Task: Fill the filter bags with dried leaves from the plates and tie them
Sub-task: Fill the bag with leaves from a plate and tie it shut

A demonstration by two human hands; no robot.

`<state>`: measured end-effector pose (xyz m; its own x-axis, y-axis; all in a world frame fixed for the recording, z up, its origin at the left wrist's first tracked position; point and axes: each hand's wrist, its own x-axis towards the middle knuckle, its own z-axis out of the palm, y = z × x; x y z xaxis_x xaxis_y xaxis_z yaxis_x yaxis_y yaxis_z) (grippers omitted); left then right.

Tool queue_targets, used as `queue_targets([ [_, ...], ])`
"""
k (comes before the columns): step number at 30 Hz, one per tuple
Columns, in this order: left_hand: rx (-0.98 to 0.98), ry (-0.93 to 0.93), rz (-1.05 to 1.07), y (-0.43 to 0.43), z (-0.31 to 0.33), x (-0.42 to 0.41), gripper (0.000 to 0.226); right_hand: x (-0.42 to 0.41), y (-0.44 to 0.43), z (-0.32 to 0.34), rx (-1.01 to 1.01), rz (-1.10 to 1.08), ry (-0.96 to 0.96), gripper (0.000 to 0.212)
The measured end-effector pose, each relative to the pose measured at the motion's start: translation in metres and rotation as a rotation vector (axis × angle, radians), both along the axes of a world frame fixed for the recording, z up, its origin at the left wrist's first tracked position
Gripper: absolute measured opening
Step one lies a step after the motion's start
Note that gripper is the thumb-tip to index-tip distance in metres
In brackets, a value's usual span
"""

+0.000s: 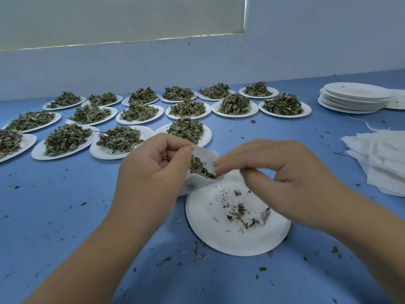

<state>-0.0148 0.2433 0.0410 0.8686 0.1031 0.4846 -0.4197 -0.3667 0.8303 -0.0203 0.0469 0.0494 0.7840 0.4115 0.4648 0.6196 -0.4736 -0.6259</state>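
My left hand (151,170) grips a white filter bag (205,159) by its mouth, holding it open just above the table. Dried green leaves (200,168) show inside the bag. My right hand (278,170) has its fingertips at the bag's opening, fingers curled and pinched together at the bag's right edge. Directly below the hands lies a white paper plate (236,240) with only crumbs and a few leaf bits left on it. Several plates heaped with dried leaves (119,139) stand in rows on the blue table beyond.
A stack of used white plates (355,98) sits at the far right. A pile of flat white filter bags (381,159) lies at the right edge, with a loose string (361,122) behind it. Leaf crumbs are scattered over the blue tabletop (65,216). A pale wall backs the table.
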Motion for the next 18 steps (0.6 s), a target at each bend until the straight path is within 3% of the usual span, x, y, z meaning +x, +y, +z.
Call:
queue_targets([
  [5, -0.034, -0.003, 0.014, 0.004, 0.001, 0.002, 0.013, 0.007, -0.019, 0.009, -0.109, -0.116, -0.009, 0.033],
  [10, 0.01, -0.004, 0.001, 0.002, 0.0, 0.0, 0.014, 0.017, -0.027, 0.006, -0.578, -0.132, 0.169, 0.028],
  [18, 0.031, -0.006, 0.018, -0.001, 0.0, -0.001, 0.015, 0.018, -0.007, -0.009, -0.76, -0.148, 0.103, 0.023],
])
